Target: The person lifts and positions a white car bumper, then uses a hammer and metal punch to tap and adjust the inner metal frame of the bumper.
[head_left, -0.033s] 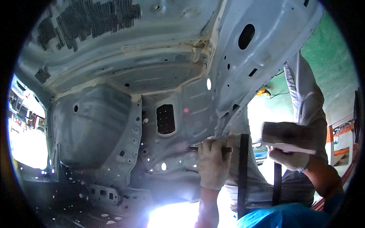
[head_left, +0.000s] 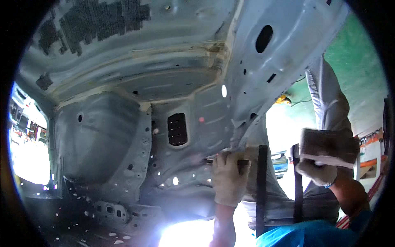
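- Left hand (head_left: 230, 177), gloved: fingers wrapped around a dark rod-like tool (head_left: 242, 162), tip against the grey car body shell (head_left: 197, 107).
- Right hand (head_left: 319, 173), gloved: fingers gripping a pale block (head_left: 327, 147), raised well apart from tool.
- Risk: tool slipping off the seam, likely if struck off-centre.
- Risk: knuckles hit, given the grip close under tool's end.

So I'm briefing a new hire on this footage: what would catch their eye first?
The bare grey sheet-metal car body shell fills the view overhead. At centre-right, the left hand in a pale work glove grips a thin dark rod-shaped tool against the panel edge. Further right, the gloved right hand holds a pale rectangular block.
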Tool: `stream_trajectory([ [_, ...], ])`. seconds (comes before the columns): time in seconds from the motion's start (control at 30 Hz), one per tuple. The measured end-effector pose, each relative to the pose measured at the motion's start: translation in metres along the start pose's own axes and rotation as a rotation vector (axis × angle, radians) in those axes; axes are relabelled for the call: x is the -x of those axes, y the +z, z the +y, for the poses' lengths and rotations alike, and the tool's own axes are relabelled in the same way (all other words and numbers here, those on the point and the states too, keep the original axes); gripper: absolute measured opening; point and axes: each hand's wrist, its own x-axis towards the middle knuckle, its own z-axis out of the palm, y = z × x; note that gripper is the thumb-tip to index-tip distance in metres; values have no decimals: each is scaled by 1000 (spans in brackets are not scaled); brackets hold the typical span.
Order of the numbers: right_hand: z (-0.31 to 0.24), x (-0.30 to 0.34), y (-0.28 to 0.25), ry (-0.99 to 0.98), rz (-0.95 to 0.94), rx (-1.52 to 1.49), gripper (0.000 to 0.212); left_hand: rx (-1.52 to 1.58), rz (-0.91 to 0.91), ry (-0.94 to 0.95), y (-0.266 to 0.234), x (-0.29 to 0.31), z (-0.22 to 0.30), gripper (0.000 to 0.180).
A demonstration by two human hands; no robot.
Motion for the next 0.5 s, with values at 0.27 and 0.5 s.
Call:
stream_trajectory([
  [0.27,19,-9,51,-124,49,113,36,-3,14,6,2,-2,-3,31],
  [0.5,31,-18,71,206,-80,269,37,36,-24,-28,0,-1,3,32],
])
